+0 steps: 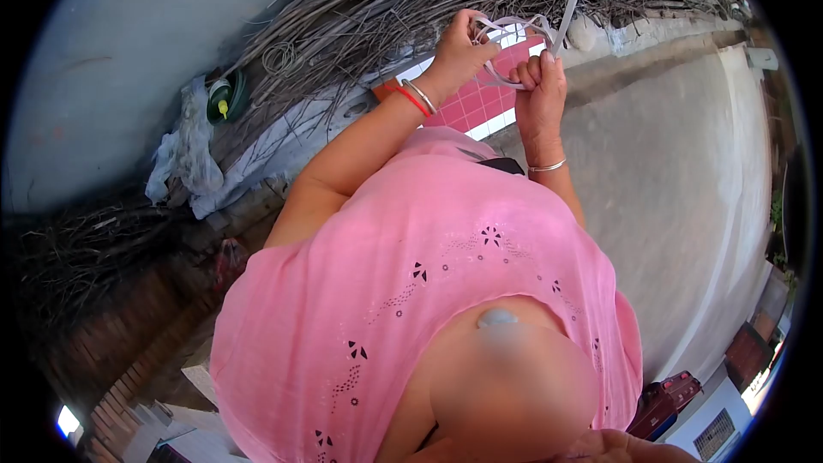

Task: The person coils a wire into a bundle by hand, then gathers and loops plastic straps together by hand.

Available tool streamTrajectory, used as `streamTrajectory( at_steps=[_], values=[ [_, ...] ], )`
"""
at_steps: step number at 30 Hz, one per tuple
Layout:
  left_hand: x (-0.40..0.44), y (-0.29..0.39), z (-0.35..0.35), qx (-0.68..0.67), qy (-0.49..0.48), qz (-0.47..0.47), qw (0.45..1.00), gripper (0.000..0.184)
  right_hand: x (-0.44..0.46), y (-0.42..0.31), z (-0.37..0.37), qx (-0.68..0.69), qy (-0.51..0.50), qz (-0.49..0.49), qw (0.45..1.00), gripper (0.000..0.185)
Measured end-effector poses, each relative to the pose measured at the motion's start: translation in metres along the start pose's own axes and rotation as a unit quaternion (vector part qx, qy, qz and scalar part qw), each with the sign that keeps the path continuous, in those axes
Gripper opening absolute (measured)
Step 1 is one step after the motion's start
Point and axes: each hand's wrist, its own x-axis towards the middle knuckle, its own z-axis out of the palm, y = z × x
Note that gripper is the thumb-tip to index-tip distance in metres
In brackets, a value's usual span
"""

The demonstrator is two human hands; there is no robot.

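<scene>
A pale, flat plastic strap (570, 13) is gathered in several loose loops between my hands, and one end sticks up stiffly on the right. My left hand (463, 47), with a red cord and metal bangles at the wrist, pinches the loops from the left side. On the other side my right hand (540, 90) has its fingers closed round the strap near the upright end. Below both hands lies a red tiled surface (480, 103) with a white border, partly covered by my arms and the loops.
A long heap of dry sticks (343, 26) runs along the far side by a grey wall (129, 43). Crumpled plastic sheeting (193, 154) and a green bottle (223, 99) lie at the left. Concrete ground (669, 154) extends to the right.
</scene>
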Motion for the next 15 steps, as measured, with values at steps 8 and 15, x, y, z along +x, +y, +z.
streamTrajectory(
  at_steps=[8,15],
  values=[
    [0.007,-0.006,-0.007,0.185,-0.062,-0.034,0.980,0.022,-0.001,-0.007,0.010,-0.058,0.024,-0.001,0.998,0.020],
    [-0.002,0.014,-0.006,0.100,-0.056,-0.112,0.987,0.025,-0.001,-0.006,0.007,0.054,-0.008,0.007,0.998,0.017]
  ],
)
